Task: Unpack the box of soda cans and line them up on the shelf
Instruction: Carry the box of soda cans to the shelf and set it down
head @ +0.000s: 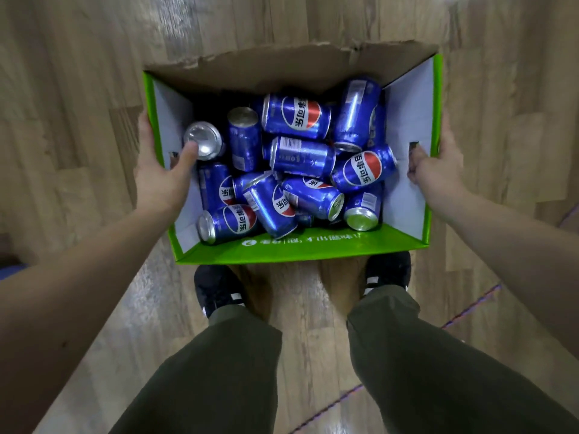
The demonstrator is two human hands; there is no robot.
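Carrying step: left hand (156, 170) and right hand (438, 166) grip box (300, 249) side walls, thumbs inside. Cans (300, 158) heaped loose, none unpacked. Next: set box by shelf; shelf unseen.

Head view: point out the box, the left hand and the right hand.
box (300, 249), head view, near green wall
left hand (163, 173), head view, back of hand
right hand (438, 164), head view, back of hand
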